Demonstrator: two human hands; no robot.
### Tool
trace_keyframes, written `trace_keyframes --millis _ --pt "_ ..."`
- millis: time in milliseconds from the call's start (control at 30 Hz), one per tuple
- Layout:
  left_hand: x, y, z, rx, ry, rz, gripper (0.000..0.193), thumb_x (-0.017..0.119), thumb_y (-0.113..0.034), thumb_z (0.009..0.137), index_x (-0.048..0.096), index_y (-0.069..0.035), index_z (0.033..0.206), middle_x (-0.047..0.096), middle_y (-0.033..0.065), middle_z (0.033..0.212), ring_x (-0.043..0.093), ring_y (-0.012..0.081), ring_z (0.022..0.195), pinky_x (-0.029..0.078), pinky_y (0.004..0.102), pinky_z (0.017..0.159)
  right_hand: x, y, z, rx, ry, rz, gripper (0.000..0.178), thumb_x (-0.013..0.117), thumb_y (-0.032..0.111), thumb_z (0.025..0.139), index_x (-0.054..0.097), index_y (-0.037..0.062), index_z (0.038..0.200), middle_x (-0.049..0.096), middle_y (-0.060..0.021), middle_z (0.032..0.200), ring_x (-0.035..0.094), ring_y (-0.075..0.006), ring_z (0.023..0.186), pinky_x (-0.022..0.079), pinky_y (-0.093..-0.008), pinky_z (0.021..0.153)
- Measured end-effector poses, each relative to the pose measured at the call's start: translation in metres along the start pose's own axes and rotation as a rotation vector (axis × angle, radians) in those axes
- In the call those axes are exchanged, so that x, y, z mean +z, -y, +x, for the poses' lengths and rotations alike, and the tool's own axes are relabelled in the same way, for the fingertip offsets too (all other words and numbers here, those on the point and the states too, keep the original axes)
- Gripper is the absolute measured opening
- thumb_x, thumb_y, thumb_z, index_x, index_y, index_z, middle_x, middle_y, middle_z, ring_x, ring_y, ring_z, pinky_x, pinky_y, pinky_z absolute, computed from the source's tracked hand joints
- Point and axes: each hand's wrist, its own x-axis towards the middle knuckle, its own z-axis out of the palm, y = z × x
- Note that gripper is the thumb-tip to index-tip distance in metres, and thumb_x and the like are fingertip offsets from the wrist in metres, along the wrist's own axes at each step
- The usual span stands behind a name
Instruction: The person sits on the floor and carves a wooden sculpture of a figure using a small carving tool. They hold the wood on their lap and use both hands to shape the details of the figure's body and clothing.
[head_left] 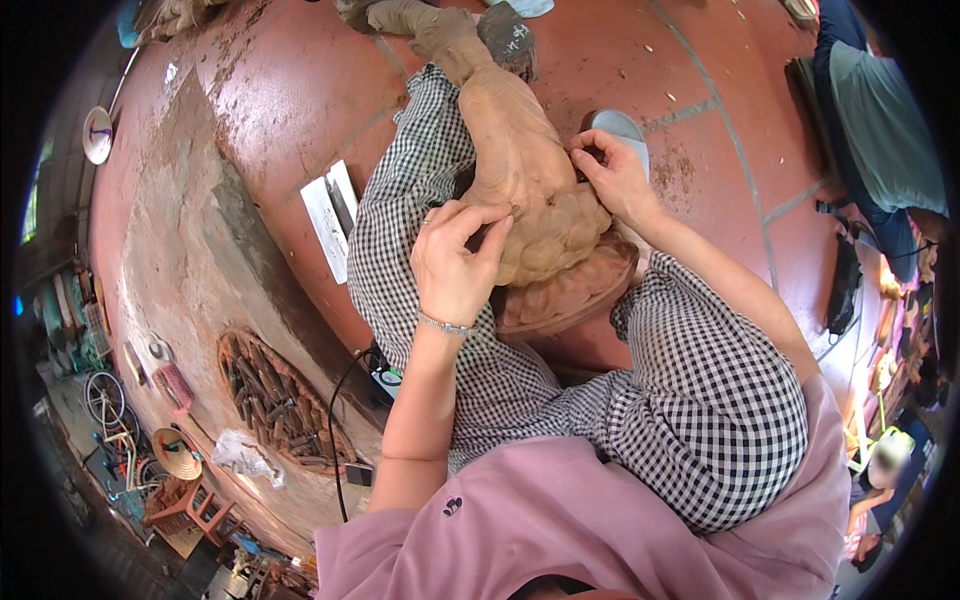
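A large brown carved sculpture (pixel 515 125) lies between my knees, with a smooth, ridged long part and a knobbly, rounded lower end. Beneath that end is a redder base (pixel 565 295) with a lumpy rim. My left hand (pixel 455 255) touches the carving at its left side, thumb and index finger pinched together; whatever is between the fingertips is too small to name. At the carving's right edge, my right hand (pixel 618 182) is curled with thumb and fingers close together. Anything held there is hidden.
A grey slipper (pixel 622 125) shows beside my right hand. White strips (pixel 325 220) lie left of my leg. Farther left, a long brown slab (pixel 175 270) bears an oval tray of carving tools (pixel 270 395) and a plastic bag (pixel 245 455). A black cable (pixel 335 440) runs nearby; another person (pixel 885 130) is at right.
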Motion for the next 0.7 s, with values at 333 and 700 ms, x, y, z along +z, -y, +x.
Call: trace_keyframes --millis 333,700 --pt "0.027 -0.009 0.016 0.150 -0.232 0.293 0.008 0.078 -0.012 0.076 0.070 -0.010 0.075 0.058 0.0052 0.068 0.057 0.0248 0.068 0.044 0.0367 0.063 0.001 0.016 -0.007 -0.011 0.006 -0.082 0.018 0.061 0.016 0.093 0.064 0.0007 0.103 0.068 -0.0070 0.088 0.062 -0.0153 0.080 0.050 -0.0297 0.075" --pt "0.021 -0.001 0.028 0.170 -0.191 0.226 0.009 0.079 -0.015 0.076 0.072 -0.011 0.075 0.058 0.0046 0.067 0.056 0.0240 0.068 0.044 0.0369 0.063 0.001 0.008 -0.004 -0.011 0.027 -0.059 0.018 0.061 0.015 0.093 0.063 -0.0001 0.102 0.068 -0.0071 0.087 0.062 -0.0132 0.078 0.050 -0.0291 0.073"
